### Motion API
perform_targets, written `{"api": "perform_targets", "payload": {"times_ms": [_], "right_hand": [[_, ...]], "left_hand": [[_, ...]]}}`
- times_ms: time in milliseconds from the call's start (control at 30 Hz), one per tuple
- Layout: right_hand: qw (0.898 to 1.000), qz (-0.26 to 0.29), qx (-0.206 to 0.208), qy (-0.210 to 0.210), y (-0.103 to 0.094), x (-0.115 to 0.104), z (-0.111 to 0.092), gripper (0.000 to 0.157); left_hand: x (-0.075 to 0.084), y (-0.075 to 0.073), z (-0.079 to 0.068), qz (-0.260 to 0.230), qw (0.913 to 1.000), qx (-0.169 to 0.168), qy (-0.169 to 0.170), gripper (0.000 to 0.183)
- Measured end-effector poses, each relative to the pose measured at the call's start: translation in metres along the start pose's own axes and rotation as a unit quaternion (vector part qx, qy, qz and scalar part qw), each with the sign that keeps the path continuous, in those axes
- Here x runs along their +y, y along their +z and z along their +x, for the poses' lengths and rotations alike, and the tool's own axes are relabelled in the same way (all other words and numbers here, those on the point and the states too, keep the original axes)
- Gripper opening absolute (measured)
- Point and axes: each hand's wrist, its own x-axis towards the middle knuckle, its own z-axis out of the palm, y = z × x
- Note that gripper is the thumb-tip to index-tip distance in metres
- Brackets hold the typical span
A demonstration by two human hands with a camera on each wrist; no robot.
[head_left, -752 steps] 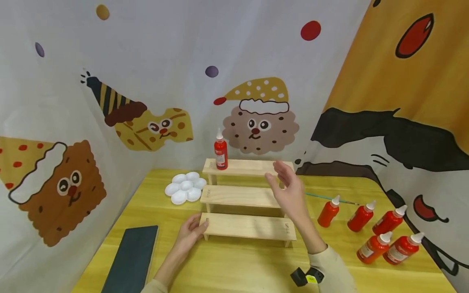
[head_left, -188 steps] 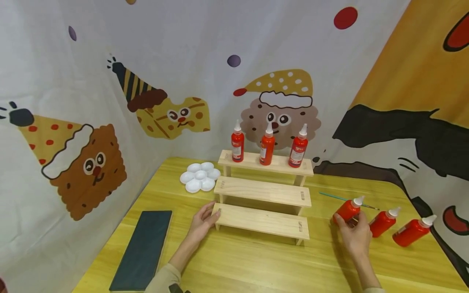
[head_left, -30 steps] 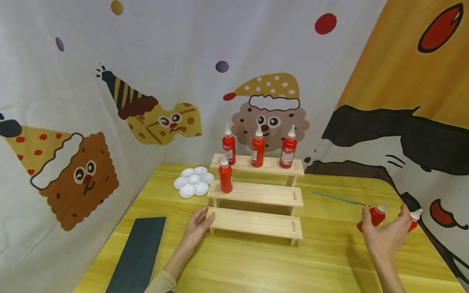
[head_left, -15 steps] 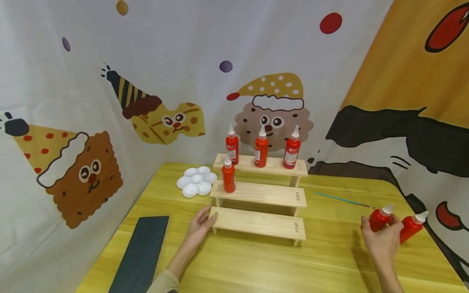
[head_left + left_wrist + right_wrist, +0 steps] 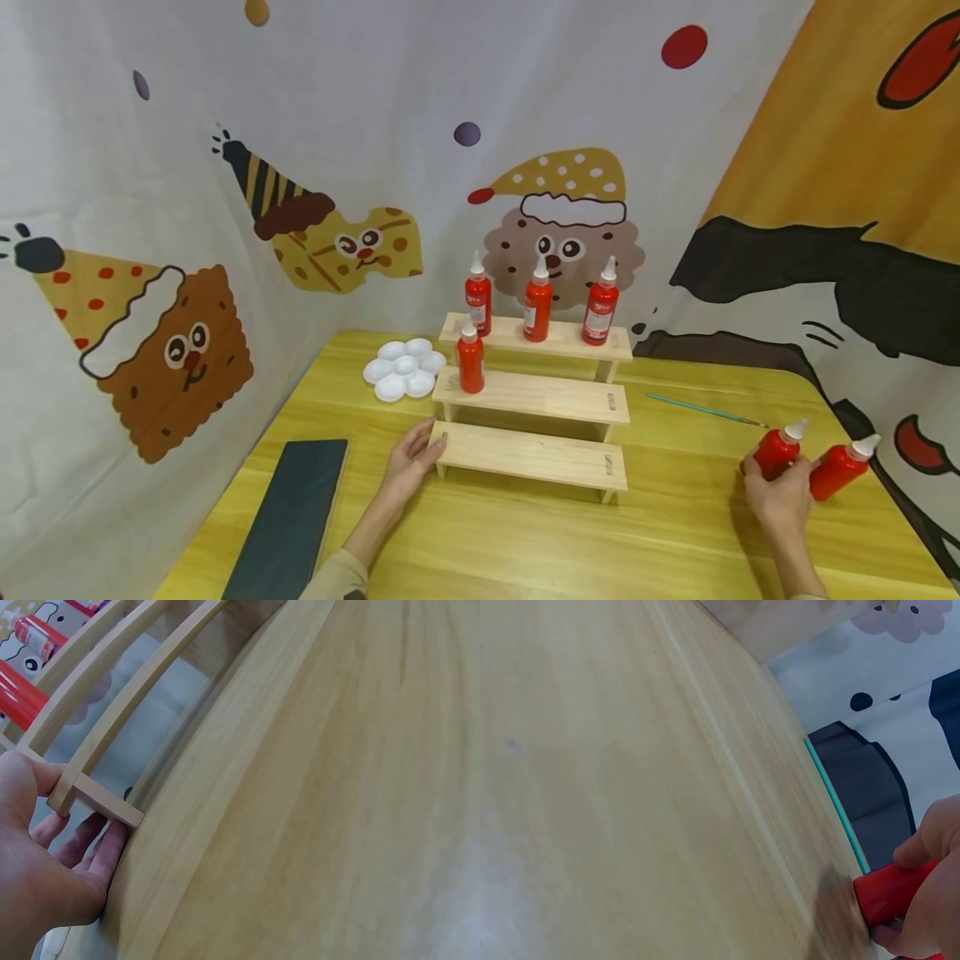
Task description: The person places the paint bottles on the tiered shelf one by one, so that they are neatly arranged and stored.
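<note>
At the left end of the lowest tier of a three-step wooden display stand (image 5: 528,454), my left hand (image 5: 408,465) grips the board; the left wrist view shows thumb above and fingers below the board end (image 5: 105,801). Far to the right, my right hand (image 5: 782,500) holds a red paint bottle (image 5: 776,450) with a white nozzle, its base low by the table. In the right wrist view the bottle (image 5: 889,891) lies between thumb and fingers. Another red bottle (image 5: 836,472) stands just right of that hand. Three bottles (image 5: 537,310) line the top tier; one (image 5: 471,365) stands on the middle tier's left end.
A white flower-shaped palette (image 5: 405,367) lies left of the stand. Nearer on the left is a dark flat board (image 5: 292,517). A thin teal paintbrush (image 5: 701,408) lies between the stand and the right-hand bottles. A printed curtain (image 5: 375,100) closes off the back.
Since the oldest frame, two more bottles have come onto the top tier and one onto the middle tier. In the last second my right hand has closed round a bottle; my left has stayed put.
</note>
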Motion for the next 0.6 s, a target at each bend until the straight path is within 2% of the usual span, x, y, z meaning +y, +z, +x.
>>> {"api": "perform_targets", "payload": {"times_ms": [167, 300, 467, 600], "right_hand": [[1.0, -0.006, 0.014, -0.024, 0.001, 0.004, -0.001, 0.062], [0.999, 0.014, 0.026, -0.027, 0.004, 0.002, -0.005, 0.06], [0.996, 0.027, 0.067, -0.056, 0.009, -0.004, -0.012, 0.057], [0.988, 0.054, 0.104, -0.098, 0.015, -0.012, -0.018, 0.049]], "left_hand": [[0.0, 0.001, 0.0, -0.003, 1.0, 0.0, 0.0, 0.062], [-0.001, 0.0, -0.001, 0.001, 1.0, 0.0, -0.003, 0.061], [-0.002, 0.0, 0.0, 0.004, 1.0, 0.001, -0.003, 0.061], [-0.002, 0.0, 0.001, 0.002, 1.0, 0.002, 0.001, 0.06]]}}
